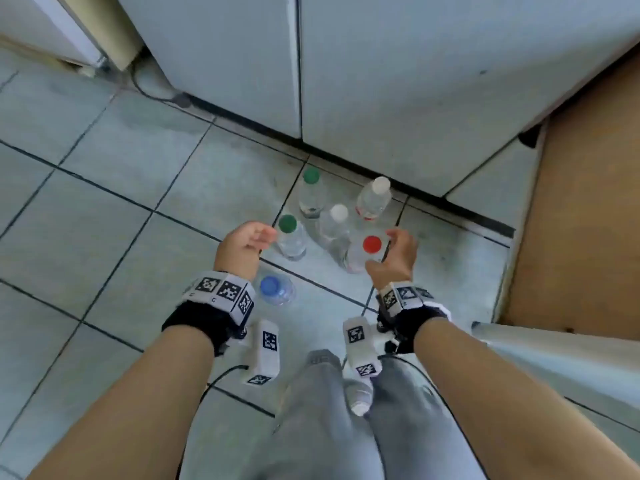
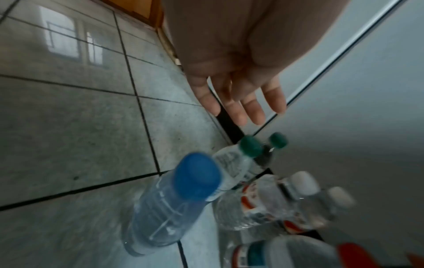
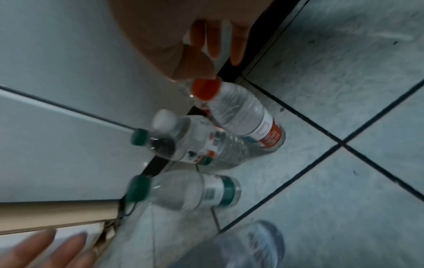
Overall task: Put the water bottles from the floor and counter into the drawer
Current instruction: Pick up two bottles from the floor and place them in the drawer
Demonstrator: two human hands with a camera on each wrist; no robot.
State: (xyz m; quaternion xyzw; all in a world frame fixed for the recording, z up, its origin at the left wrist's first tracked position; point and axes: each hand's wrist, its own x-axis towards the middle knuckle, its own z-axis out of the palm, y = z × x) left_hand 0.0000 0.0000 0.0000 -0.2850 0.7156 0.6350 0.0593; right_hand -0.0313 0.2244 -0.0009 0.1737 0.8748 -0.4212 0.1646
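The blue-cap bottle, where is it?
In the head view, the blue-cap bottle stands on the floor, just beside the left wrist, nearer than the green-cap bottle.

blur: white-capped bottles (image 2: 305, 197) | cut off: red cap (image 2: 358, 253) | hidden: none

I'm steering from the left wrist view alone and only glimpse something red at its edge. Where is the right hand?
Observer: The right hand is cupped round the top of the red-capped bottle, with its fingers not closed on it.
Operator: Any bottles behind my camera?
Observer: Yes, a white-capped bottle shows between the person's legs, nearer the body than both hands.
Operator: Is a drawer open nearby?
Observer: None that I can see. The head view shows only shut cabinet doors behind the bottles.
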